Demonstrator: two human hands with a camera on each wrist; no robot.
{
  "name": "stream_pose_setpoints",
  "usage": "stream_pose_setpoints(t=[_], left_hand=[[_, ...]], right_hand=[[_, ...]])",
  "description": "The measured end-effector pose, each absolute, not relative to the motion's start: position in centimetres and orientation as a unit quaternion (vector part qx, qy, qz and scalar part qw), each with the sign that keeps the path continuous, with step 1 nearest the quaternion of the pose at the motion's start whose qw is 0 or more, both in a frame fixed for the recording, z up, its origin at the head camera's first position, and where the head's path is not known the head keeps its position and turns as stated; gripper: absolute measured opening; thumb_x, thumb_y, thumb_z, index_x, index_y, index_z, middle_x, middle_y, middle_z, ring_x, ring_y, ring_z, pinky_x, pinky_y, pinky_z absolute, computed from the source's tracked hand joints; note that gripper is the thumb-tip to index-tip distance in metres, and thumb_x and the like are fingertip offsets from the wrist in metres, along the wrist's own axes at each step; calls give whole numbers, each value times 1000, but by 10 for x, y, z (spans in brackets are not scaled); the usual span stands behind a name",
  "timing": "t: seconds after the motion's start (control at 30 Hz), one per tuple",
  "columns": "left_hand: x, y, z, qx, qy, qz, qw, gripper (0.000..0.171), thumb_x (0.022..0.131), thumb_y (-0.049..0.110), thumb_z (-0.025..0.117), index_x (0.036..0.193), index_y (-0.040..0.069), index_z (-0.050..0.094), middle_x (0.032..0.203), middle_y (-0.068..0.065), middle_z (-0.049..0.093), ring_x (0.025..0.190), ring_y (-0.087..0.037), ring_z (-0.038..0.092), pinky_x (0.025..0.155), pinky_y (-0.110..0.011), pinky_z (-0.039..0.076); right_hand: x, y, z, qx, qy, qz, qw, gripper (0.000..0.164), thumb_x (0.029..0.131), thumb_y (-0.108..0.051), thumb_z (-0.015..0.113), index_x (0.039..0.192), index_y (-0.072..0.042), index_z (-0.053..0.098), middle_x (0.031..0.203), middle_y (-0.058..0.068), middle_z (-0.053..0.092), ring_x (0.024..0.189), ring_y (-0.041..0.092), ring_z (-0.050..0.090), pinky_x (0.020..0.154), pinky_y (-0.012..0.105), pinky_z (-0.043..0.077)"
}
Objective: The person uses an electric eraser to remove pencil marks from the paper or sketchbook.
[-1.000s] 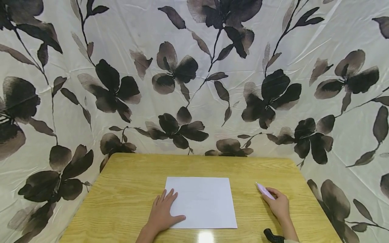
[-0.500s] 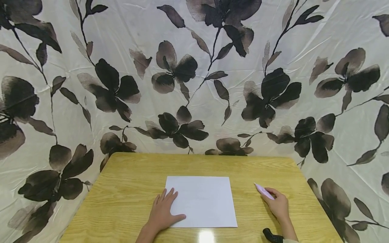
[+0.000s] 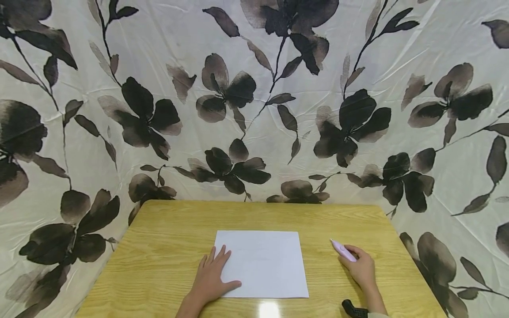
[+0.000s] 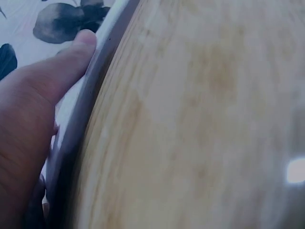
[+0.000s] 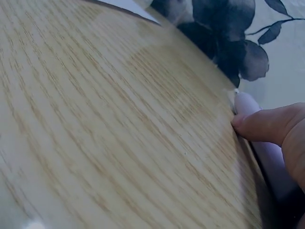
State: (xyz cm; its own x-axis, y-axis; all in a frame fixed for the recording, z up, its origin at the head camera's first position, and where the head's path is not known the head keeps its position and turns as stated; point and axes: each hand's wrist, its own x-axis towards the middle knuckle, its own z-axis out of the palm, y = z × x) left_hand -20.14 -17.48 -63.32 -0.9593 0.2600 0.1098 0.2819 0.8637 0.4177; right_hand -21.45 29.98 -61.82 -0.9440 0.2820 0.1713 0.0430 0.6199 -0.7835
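Observation:
A blank white sheet of paper (image 3: 266, 265) lies flat near the middle of the wooden table. My left hand (image 3: 208, 278) rests on its left edge, fingers spread and thumb stretched along the lower part. To the right of the sheet, apart from it, my right hand (image 3: 361, 267) holds a lilac pen-shaped tool (image 3: 343, 250) between thumb and fingers. Its narrow pale tip points up and left, toward the back of the table. In the right wrist view the thumb presses along the side of the lilac tool (image 5: 269, 155); its exact kind is unclear.
The yellow wood-grain table (image 3: 179, 221) ends at a pale cloth backdrop (image 3: 274, 132) with dark printed flowers. A black strap-like piece (image 3: 354, 309) sits at my right wrist. A bright light reflection (image 3: 269, 309) shows on the tabletop below the paper.
The lilac tool and right hand have shifted very slightly left. The whole head view has drifted a little too. My left hand stays on the paper.

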Motion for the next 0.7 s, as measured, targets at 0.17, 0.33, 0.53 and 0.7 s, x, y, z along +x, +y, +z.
stream_pose_setpoints(t=[0.17,0.33,0.53,0.7], left_hand=[[-204,-177,-636,-142,-966,-217,19,106,68,86,55,148,16,43,158,-7,27,146,-38,8,111,-62,9],[-203,-179,-635,-142,-967,-208,26,105,67,86,54,148,18,44,157,-7,29,145,-39,9,111,-63,11],[-201,-182,-633,-137,-965,-223,23,102,70,83,56,148,18,43,157,-8,27,145,-39,9,111,-62,9],[-200,-183,-629,-140,-957,-252,22,89,80,73,57,147,17,45,157,-9,26,145,-40,10,111,-62,8]], right_hand=[[-212,304,-615,-69,-902,408,120,55,81,-29,80,125,-1,63,123,24,61,108,38,58,86,49,47],[-212,305,-601,-23,-917,376,135,52,88,-27,74,129,0,59,130,25,55,116,45,52,93,60,42],[-214,303,-570,32,-941,298,156,49,87,-19,74,129,1,58,131,28,52,121,49,45,96,64,37],[-212,304,-544,57,-954,250,156,54,84,-16,75,131,2,56,136,31,48,123,51,42,97,66,35]])
